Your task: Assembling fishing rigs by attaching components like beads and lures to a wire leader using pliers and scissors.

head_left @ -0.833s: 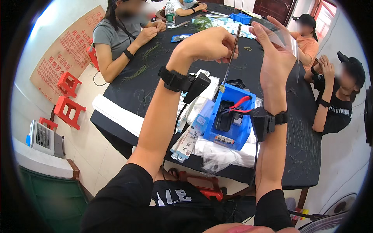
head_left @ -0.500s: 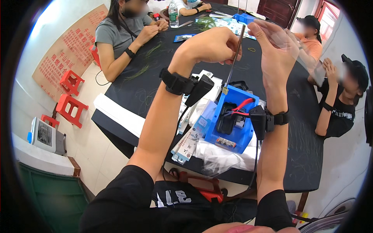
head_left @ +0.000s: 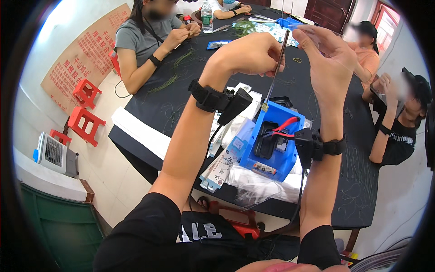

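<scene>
My left hand (head_left: 254,53) is closed beside a thin upright metal rod (head_left: 277,72), its fingertips at the rod. What is pinched there, if anything, is too small to make out. The rod rises, slightly tilted, from a brass-coloured clamp (head_left: 265,107) at the far left rim of a blue plastic bin (head_left: 290,168). Right of the rod's tip my right hand (head_left: 333,56) is raised, thumb toward the rod; its fingers are smeared by motion. Red-handled pliers (head_left: 286,123), a black case (head_left: 266,140) and a battery-like cylinder (head_left: 264,168) lie in the bin.
Blue-and-white packets (head_left: 222,170) and clear plastic bags (head_left: 258,183) lie around the bin on the black-covered table (head_left: 358,158). Green line strands (head_left: 170,84) and a bottle (head_left: 206,18) are farther off. Several other people sit around it. Red stools (head_left: 86,124) stand at left.
My right hand has shifted slightly right, and its fingers are less blurred. My left hand stays at the rod. The whole view has moved a little.
</scene>
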Demonstrator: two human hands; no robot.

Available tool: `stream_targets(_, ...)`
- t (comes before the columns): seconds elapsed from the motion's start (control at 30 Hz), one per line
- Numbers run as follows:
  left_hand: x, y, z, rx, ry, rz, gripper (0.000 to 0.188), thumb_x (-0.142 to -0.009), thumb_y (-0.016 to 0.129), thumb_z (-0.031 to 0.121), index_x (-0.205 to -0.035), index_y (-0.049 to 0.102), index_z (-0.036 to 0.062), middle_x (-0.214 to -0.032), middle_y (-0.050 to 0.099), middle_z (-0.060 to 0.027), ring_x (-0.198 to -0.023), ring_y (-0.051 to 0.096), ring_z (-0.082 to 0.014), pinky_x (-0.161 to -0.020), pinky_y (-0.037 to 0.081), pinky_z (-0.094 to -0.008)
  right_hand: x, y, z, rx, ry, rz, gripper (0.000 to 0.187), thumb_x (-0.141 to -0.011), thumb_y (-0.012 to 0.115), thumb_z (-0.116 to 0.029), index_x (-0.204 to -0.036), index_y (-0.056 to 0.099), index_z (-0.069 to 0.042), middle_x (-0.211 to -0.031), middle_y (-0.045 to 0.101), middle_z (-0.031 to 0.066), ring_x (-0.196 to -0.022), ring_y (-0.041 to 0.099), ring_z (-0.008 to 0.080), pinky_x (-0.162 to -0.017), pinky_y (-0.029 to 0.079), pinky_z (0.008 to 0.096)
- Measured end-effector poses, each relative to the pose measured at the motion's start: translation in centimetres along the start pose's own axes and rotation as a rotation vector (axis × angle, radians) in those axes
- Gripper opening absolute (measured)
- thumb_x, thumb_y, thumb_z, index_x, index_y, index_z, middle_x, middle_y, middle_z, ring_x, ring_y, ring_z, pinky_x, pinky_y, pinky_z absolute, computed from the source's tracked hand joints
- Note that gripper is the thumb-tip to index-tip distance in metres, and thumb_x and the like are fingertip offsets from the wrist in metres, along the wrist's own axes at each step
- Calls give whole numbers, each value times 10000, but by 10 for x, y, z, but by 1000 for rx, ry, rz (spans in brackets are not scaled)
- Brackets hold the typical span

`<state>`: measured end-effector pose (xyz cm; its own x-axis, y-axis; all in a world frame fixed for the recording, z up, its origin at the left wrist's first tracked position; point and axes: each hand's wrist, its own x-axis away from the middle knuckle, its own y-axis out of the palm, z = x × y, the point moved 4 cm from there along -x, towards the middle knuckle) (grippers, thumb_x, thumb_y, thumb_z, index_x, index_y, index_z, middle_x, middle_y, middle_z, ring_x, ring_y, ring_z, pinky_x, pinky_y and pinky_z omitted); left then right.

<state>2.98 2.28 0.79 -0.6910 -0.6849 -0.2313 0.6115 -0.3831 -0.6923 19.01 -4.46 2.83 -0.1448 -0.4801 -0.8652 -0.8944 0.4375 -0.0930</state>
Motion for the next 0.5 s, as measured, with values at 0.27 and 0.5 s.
stream_targets(0.27, 1, -1, 2, -44, 5, 20, 125, -917, 654, 62, -987, 737, -1, -864, 758, -62, -774, 734, -130, -668, 563, -271, 3, 8, -7, 137, -12, -22, 183, -914, 815, -159, -1015, 819, -7, -896, 797, 69, -791, 710, 120, -766, 543, 273)
stream_targets(0.5, 2, -2, 3, -77, 22, 17, 131, -928, 675, 92, -989, 747, 2, -841, 758, -59, -762, 734, -133, -662, 562, -274, 1, 2, -11, 131, 17, 39, 209, -920, 815, -179, -1042, 815, -10, -857, 789, 67, -801, 711, 114, -754, 535, 271)
